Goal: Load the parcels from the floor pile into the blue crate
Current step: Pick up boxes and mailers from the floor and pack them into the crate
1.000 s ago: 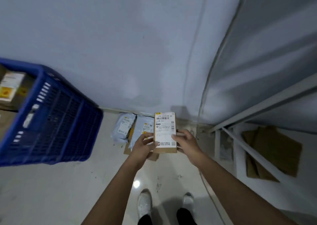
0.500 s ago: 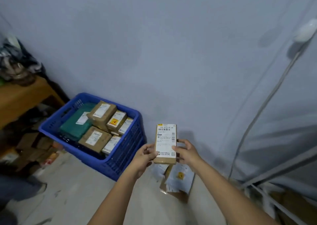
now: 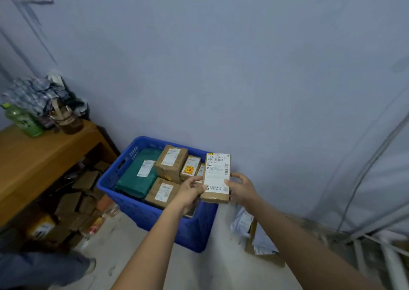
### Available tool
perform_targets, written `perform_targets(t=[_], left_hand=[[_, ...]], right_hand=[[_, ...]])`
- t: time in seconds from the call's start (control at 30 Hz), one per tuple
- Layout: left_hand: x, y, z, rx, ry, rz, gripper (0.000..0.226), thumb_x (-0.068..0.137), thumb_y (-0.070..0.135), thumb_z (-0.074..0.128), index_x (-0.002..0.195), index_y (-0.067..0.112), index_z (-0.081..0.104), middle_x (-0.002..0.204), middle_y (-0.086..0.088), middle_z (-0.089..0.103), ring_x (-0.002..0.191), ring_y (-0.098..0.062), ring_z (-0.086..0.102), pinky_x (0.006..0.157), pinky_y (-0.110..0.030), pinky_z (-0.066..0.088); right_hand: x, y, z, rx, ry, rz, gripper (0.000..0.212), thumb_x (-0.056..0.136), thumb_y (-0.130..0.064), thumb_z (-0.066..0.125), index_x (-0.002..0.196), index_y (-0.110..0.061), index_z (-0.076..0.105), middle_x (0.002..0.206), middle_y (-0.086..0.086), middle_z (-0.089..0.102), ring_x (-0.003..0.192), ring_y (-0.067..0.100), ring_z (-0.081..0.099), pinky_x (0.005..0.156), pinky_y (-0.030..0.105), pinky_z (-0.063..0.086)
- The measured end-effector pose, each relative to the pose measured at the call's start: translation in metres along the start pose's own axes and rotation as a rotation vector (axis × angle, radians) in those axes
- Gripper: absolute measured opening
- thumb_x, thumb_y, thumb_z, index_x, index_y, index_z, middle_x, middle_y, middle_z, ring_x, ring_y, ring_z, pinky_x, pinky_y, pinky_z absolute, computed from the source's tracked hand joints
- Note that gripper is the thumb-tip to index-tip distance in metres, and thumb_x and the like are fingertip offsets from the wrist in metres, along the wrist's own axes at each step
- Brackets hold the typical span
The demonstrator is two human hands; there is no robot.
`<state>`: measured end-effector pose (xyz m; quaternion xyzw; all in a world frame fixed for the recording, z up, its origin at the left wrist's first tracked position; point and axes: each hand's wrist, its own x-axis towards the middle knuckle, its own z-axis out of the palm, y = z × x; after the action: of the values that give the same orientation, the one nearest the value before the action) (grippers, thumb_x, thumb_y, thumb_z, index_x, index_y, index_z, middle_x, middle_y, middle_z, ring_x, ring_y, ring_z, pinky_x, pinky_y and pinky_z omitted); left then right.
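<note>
At the far left a wooden bench (image 3: pixel 33 157) carries a green bottle (image 3: pixel 23 121) and a heap of cloth, with cardboard boxes (image 3: pixel 79 192) stacked beneath it; half a second ago only its corner showed, so the view has swung left and the bench fills more of the picture. The blue crate (image 3: pixel 132 203) has come nearer and sits closer to the middle than before, holding a green parcel (image 3: pixel 138 176) on its left and several brown boxes (image 3: pixel 170 163) to the right of that. The left hand (image 3: pixel 190 190) and right hand (image 3: pixel 241 188) keep the same grip, fingers pinching the lower edges of the labelled brown parcel (image 3: pixel 217 176), held upright; it now hangs over the crate's right rim instead of beside the crate. To the right, the floor pile (image 3: pixel 254 234) of grey mailers lies lower and farther right than earlier
</note>
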<state>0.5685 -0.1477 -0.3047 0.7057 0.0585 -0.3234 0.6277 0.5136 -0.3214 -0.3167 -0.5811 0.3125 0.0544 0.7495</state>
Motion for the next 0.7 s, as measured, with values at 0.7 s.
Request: perform_targets(t=[0.7], left_hand=[[0.248,-0.016,-0.099,0.243,-0.086,-0.207,0.035,0.086,0.013,0.059,0.118,0.027,0.061,0.11,0.002,0.069,0.099,-0.017,0.065,0.085,-0.029,0.054]], right_hand=[[0.246,0.054,0.119,-0.134,0.28,0.077,0.029,0.096,-0.017,0.056,0.124,-0.016,0.053,0.109,0.003,0.061,0.085,0.009,0.062,0.063,0.017,0.05]])
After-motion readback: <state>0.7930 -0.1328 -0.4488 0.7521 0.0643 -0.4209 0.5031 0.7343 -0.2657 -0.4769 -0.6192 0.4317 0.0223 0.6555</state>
